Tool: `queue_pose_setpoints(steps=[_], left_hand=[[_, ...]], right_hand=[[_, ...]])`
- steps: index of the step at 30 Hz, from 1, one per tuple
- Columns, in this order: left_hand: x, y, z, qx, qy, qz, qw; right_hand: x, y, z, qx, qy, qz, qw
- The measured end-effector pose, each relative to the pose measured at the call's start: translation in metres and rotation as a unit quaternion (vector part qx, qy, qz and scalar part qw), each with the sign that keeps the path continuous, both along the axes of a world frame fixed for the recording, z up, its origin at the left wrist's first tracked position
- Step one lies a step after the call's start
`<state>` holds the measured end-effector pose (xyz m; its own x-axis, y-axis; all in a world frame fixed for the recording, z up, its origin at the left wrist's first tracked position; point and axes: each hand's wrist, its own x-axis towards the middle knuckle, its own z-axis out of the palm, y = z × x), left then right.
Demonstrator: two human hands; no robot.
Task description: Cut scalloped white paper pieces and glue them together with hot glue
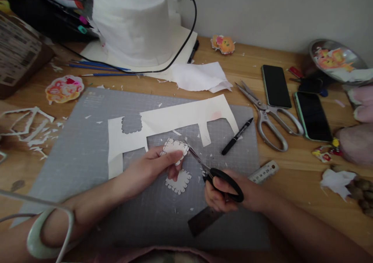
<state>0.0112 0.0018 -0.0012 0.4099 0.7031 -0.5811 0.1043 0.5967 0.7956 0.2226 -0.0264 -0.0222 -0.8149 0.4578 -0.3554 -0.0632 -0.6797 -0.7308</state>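
My left hand (151, 163) pinches a small white scalloped paper cut-out (175, 147) above the grey cutting mat (87, 146). My right hand (224, 191) grips black-handled scissors (214, 175), whose blades touch the cut-out's right edge. A second scalloped cut-out (179, 181) lies on the mat just below my left fingers. Behind them lies a large white sheet (180, 119) with pieces cut out of it.
A black marker (237, 135), big metal scissors (268, 117), a ruler (264, 172) and two phones (276, 86) (312, 115) lie to the right. Paper scraps (29, 125) and a painted sticker (64, 88) sit at the left. A tissue roll (134, 21), cable and pens stand at the back.
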Motion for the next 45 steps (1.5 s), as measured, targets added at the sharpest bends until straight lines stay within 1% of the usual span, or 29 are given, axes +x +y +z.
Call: queue_pose_setpoints(steps=[8,11,13,19,25,29,35,38,45], left_hand=[[-0.003,0.001,-0.003,0.031,0.003,-0.024,0.999],[-0.003,0.001,-0.004,0.036,0.012,-0.050,0.998],[-0.003,0.001,-0.002,0.033,0.011,-0.056,0.998],[-0.001,-0.003,0.001,0.011,0.019,-0.009,1.000],[-0.001,-0.001,-0.001,-0.001,-0.033,0.016,0.999],[-0.002,0.001,-0.002,-0.002,-0.062,0.009,0.998],[-0.004,-0.001,-0.003,-0.007,-0.050,0.008,0.999],[-0.005,-0.001,-0.004,-0.005,-0.046,0.006,0.999],[-0.005,0.001,-0.003,-0.015,-0.081,0.000,0.997]], right_hand=[[0.002,-0.001,0.004,0.025,-0.027,0.010,0.999],[0.003,0.000,0.005,0.016,-0.032,0.018,0.999],[0.003,0.000,0.005,0.010,-0.027,0.024,0.999],[-0.001,0.001,0.006,0.002,-0.014,0.024,1.000],[-0.003,0.001,0.006,0.023,-0.022,0.014,0.999],[-0.003,0.001,0.008,0.013,-0.038,0.014,0.999],[-0.001,0.003,0.013,-0.007,-0.058,0.031,0.998],[0.000,0.004,0.011,-0.014,-0.044,0.036,0.998],[0.000,0.004,0.007,-0.013,-0.026,0.039,0.999]])
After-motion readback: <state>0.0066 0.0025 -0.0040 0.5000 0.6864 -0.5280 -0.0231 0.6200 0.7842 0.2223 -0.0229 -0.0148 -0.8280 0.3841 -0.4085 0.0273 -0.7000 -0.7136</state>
